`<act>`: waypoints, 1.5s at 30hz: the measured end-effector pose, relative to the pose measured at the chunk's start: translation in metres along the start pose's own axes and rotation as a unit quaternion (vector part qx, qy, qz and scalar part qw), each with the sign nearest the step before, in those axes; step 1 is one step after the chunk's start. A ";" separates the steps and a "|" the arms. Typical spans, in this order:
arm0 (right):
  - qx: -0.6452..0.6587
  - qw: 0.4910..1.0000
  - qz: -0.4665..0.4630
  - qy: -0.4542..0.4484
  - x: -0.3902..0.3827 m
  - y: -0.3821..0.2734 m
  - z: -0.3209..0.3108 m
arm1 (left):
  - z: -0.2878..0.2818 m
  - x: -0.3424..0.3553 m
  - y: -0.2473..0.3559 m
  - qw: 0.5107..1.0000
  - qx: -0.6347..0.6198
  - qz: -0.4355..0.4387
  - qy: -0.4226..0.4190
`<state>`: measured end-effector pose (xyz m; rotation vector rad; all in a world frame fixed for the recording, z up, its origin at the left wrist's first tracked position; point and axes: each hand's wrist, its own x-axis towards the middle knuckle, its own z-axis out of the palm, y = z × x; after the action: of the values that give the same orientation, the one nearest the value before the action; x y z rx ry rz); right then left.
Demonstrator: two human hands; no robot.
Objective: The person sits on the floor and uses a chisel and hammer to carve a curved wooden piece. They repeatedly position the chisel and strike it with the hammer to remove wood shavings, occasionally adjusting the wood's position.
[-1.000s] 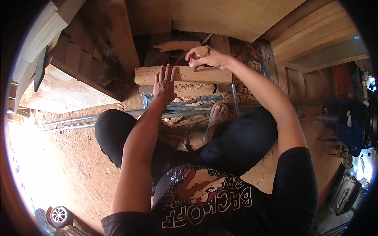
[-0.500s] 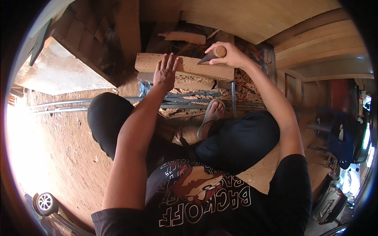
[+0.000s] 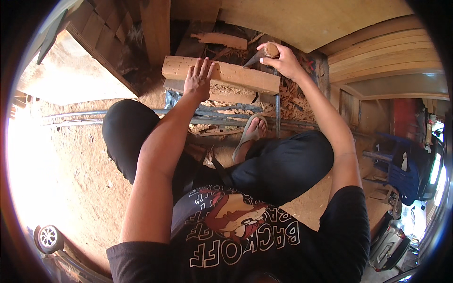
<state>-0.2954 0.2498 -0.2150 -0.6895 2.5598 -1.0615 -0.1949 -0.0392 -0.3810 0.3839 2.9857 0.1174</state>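
A thick light-brown wooden beam (image 3: pixel 236 77) lies across the far side in front of me, its left part dotted with small dark holes. My left hand (image 3: pixel 198 84) rests on the beam, fingers stretched out and lying flat over its upper face. Toward the beam's right end, my right hand (image 3: pixel 287 65) grips a pointed tool (image 3: pixel 257 57) with a dark tapering body and a round wooden end. The tool's tip points down and left at the beam's top; whether it touches the wood I cannot tell.
Wood chips (image 3: pixel 295 101) cover the ground beyond and under the beam. Metal pipes (image 3: pixel 141 113) run crosswise below it. A pale board (image 3: pixel 80 70) stands at the left, stacked planks (image 3: pixel 382 56) at the right. A blue plastic chair (image 3: pixel 401 174) stands farther right.
The pointed tool and my right hand have shifted slightly up and right. My left hand stays flat on the beam. The whole view has moved a little.
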 end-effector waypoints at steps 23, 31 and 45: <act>0.009 1.000 -0.027 -0.011 -0.005 0.007 0.005 | -0.007 -0.002 0.003 0.999 0.020 -0.004 -0.025; -0.012 0.999 -0.031 -0.018 -0.008 0.000 0.007 | -0.031 0.029 0.007 0.991 -0.045 -0.026 -0.124; 0.002 0.991 -0.120 0.057 0.013 0.016 0.027 | -0.164 0.065 0.064 0.856 -0.498 0.113 0.079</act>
<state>-0.3002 0.2370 -0.2458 -0.9838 2.6179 -1.2101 -0.2644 0.0295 -0.2206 0.5689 2.5136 1.6686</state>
